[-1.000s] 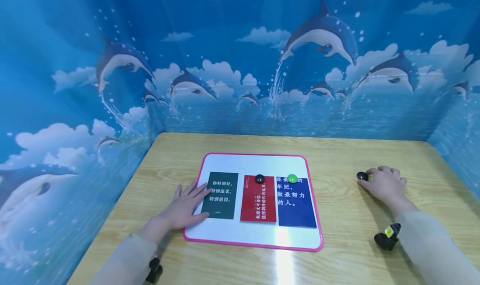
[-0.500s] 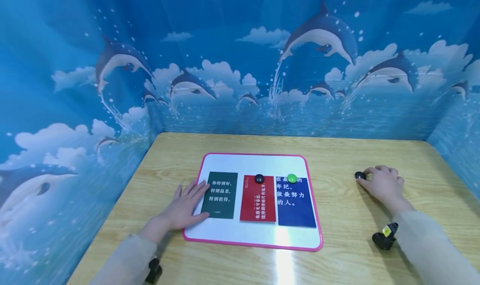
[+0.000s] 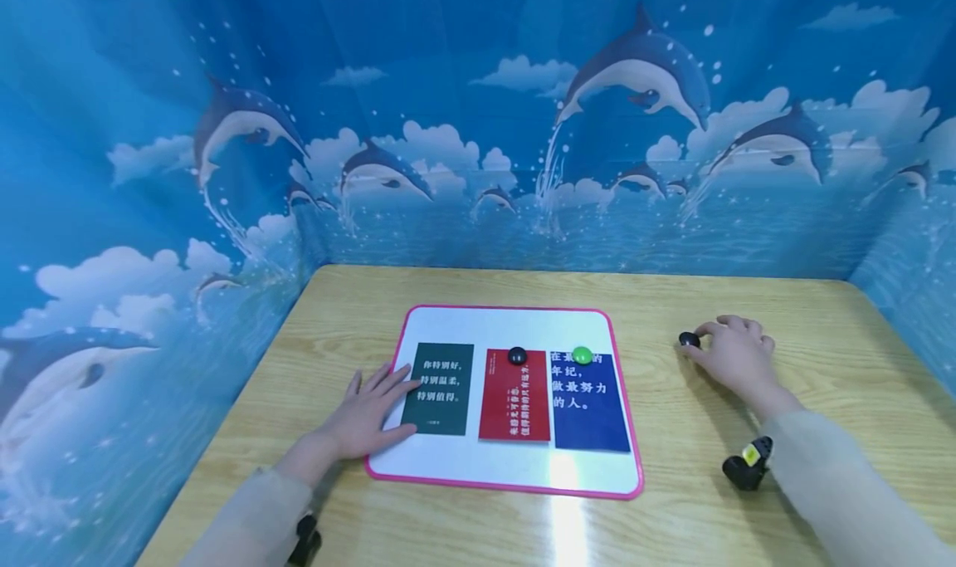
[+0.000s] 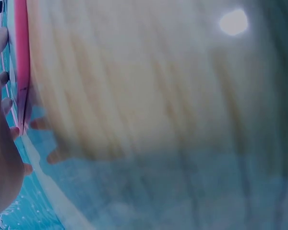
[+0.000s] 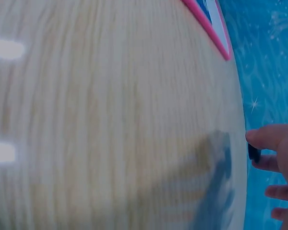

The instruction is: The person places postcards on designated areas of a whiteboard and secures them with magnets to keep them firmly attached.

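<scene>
Black and small, a round magnet sits pinched in the fingertips of the right hand just above the wooden counter, well to the right of the pink-rimmed whiteboard. The left hand lies flat with fingers spread — its grip holds nothing — fingertips touching the dark green card at the board's left side. Beside that card lie a red card under another black magnet and a blue card under a green magnet.
</scene>
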A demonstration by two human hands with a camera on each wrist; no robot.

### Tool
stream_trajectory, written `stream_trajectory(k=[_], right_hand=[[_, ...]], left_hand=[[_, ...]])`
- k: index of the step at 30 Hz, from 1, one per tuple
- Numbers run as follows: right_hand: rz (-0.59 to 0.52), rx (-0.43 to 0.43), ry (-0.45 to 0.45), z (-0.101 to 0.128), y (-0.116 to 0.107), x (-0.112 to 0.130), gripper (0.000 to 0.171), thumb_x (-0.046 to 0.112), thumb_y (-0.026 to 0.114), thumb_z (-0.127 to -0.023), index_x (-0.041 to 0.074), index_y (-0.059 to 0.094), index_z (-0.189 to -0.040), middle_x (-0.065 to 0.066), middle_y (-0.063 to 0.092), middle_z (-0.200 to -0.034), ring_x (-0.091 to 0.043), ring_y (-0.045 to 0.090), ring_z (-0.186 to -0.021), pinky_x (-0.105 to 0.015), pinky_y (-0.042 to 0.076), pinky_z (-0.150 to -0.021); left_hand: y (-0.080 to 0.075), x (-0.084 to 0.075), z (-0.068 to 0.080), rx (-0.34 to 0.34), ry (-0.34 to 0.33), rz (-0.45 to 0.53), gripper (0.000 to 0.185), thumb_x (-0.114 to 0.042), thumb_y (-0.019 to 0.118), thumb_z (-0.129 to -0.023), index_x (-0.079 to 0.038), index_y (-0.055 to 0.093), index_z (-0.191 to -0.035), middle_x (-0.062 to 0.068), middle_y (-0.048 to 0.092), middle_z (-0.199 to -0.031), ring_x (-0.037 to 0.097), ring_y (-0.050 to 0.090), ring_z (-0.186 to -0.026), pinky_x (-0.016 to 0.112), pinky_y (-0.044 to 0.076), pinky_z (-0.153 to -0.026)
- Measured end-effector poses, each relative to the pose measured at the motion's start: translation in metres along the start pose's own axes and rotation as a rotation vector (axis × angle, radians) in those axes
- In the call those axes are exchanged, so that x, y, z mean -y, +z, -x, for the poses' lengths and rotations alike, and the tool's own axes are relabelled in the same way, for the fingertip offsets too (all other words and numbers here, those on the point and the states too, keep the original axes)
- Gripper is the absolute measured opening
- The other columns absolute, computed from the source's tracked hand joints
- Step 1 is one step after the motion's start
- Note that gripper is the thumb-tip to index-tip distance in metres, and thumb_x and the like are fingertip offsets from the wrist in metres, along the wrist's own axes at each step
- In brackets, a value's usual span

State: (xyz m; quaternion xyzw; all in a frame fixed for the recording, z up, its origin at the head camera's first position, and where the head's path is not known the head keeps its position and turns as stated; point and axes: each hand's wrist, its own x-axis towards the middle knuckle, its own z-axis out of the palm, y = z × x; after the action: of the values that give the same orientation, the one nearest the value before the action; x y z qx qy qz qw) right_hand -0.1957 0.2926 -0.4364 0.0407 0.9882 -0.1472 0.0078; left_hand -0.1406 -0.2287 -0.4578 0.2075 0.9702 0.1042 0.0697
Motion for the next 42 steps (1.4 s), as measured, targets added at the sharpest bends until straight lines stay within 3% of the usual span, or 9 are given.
stream_trajectory(k=[8, 21, 42], right_hand=[[-0.026, -0.002, -0.103, -0.004, -0.006, 0.036, 0.047, 0.034, 0.060, -0.087, -0.003, 0.060, -0.115, -0.037, 0.029, -0.138, -0.060, 0.018, -0.124, -0.071, 0.016, -0.094], [-0.027, 0.006, -0.162, -0.015, -0.013, 0.103, 0.040, 0.031, 0.065, -0.084, 0.001, 0.064, -0.111, -0.032, 0.030, -0.143, -0.055, 0.017, -0.131, -0.071, 0.011, -0.102], [0.013, 0.019, -0.300, -0.019, 0.011, 0.187, 0.036, 0.035, 0.067, -0.083, 0.008, 0.068, -0.108, -0.021, 0.039, -0.142, -0.043, 0.023, -0.135, -0.066, 0.014, -0.106]], left_hand=[[-0.001, 0.000, 0.000, 0.002, -0.003, 0.018, 0.068, -0.061, 0.051, -0.085, -0.026, 0.039, -0.142, 0.004, 0.027, -0.155, 0.036, 0.018, -0.143, 0.066, 0.008, -0.110], [0.000, 0.001, -0.001, 0.012, -0.003, 0.003, 0.069, -0.063, 0.050, -0.085, -0.027, 0.039, -0.142, 0.003, 0.027, -0.155, 0.034, 0.018, -0.144, 0.066, 0.010, -0.111], [-0.002, 0.001, -0.002, 0.039, -0.009, 0.003, 0.070, -0.065, 0.048, -0.085, -0.027, 0.037, -0.143, 0.003, 0.025, -0.156, 0.034, 0.016, -0.144, 0.065, 0.011, -0.111]])
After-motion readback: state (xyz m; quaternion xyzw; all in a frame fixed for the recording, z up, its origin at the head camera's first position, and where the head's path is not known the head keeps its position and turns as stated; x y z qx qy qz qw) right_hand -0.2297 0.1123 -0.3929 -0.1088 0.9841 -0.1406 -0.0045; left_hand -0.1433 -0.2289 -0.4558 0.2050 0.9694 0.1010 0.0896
